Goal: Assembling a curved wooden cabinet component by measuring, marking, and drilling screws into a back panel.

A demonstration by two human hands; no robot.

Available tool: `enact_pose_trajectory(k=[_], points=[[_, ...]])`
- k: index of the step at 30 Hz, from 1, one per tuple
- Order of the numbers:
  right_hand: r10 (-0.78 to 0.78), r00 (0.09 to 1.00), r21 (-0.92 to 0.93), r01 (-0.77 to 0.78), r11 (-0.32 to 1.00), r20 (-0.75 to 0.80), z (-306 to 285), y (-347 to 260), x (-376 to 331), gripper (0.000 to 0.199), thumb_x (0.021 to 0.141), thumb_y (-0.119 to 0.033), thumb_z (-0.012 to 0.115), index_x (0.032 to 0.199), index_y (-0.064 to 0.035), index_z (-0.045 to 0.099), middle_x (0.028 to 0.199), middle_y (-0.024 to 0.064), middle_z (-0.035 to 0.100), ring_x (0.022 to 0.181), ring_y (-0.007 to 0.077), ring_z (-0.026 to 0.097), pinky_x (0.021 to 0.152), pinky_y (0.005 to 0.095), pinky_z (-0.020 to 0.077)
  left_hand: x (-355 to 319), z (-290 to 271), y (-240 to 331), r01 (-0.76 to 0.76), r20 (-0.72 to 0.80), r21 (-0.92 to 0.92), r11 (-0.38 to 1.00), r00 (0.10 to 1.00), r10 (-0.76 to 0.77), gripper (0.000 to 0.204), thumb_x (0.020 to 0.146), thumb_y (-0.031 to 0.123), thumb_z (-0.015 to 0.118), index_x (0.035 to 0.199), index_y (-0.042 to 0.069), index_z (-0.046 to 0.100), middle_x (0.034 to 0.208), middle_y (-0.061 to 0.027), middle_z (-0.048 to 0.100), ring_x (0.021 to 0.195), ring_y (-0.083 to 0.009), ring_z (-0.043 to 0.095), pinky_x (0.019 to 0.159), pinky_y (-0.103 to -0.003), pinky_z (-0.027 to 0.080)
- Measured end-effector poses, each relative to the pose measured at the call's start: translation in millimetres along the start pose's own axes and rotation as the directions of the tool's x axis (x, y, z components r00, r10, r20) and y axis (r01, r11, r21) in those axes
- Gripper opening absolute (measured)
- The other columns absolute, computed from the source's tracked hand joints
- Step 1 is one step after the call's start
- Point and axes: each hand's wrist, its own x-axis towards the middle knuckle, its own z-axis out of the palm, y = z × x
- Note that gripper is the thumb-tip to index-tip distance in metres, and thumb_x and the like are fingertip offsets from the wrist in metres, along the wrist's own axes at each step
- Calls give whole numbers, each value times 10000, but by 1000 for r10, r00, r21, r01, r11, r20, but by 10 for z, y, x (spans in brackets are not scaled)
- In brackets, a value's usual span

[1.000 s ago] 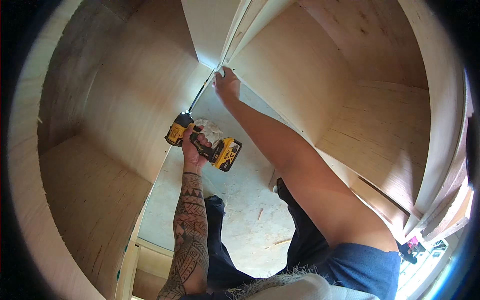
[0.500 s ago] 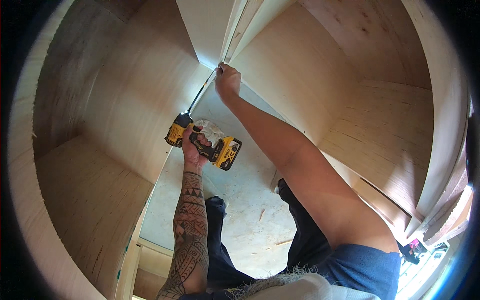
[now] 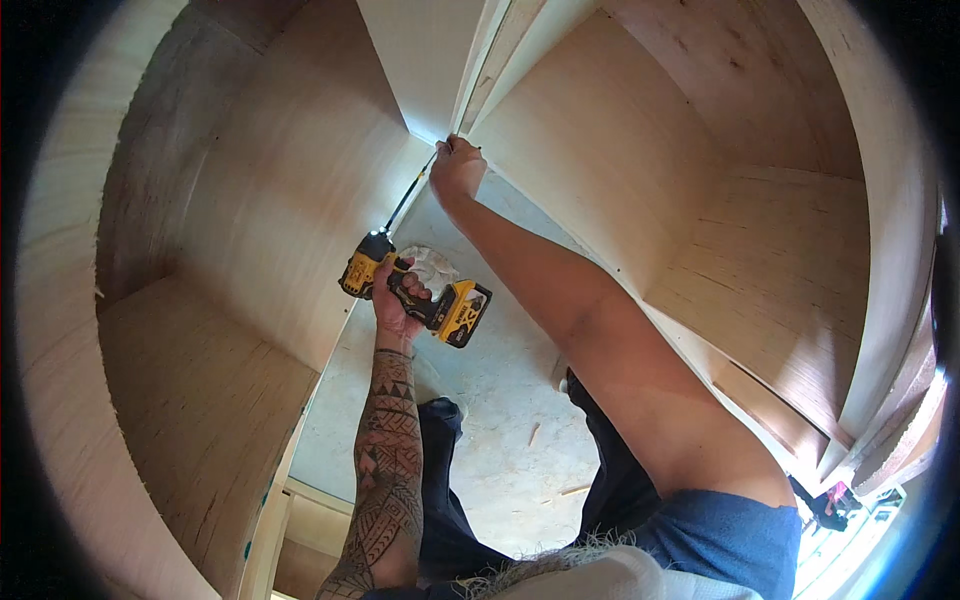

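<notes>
My left hand (image 3: 394,308) is wrapped round the handle of a yellow and black cordless impact driver (image 3: 362,268), its lamp lit. From its nose a long, slim driver bit (image 3: 404,204) runs up and away to the foot of an upright wooden panel (image 3: 425,65). There my right hand (image 3: 458,170) is closed at the bit's far end, fingers pinched against the panel's lower edge. A small dark tip shows beside those fingers, but what they pinch is mostly hidden.
Bare plywood cabinet walls stand on the left (image 3: 290,190) and right (image 3: 590,150). Behind the driver, a crumpled pale bag or cloth (image 3: 432,265) lies on the dusty floor (image 3: 500,400), with wood splinters (image 3: 534,434) nearer my legs. A cut wooden edge (image 3: 60,330) curves along the left.
The whole view has shifted slightly, so the driver and hands appear a little lower and to the right. Both hands keep the same hold, and the bit still reaches the right hand.
</notes>
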Motion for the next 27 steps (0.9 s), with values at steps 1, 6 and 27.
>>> enact_pose_trajectory(k=[1, 6, 27], points=[[0, 1000, 2, 0, 1000, -1, 5, 0, 3, 183, 927, -174, 658, 996, -16, 721, 953, 227, 720, 921, 409, 691, 838, 470, 528, 1, 10, 15, 3, -8, 7, 1000, 1000, -3, 360, 952, 457, 630, 1017, 104, 618, 636, 49, 503, 554, -93, 515, 552, -289, 488], [-99, 994, -13, 99, 995, -43, -52, 87, 124, 188, 932, -176, 647, 1048, -62, 742, 967, 224, 720, 905, 409, 698, 817, 475, 542, 39, 86, 30, 9, 22, 19, 1000, 1000, -9, 361, 952, 459, 634, 1013, 104, 612, 630, 49, 498, 552, -92, 514, 550, -287, 487], [210, 920, -27, -213, 977, 332, -1326, 1586, -818, 281, 1015, -231, 534, 1088, -19, 704, 758, 62, 726, 583, 116, 542, 562, 317, 450, -114, 28, 71, -3, 0, 33, 999, 1000, 3, 338, 954, 452, 623, 962, 116, 591, 625, 43, 491, 536, -93, 489, 529, -274, 462]])
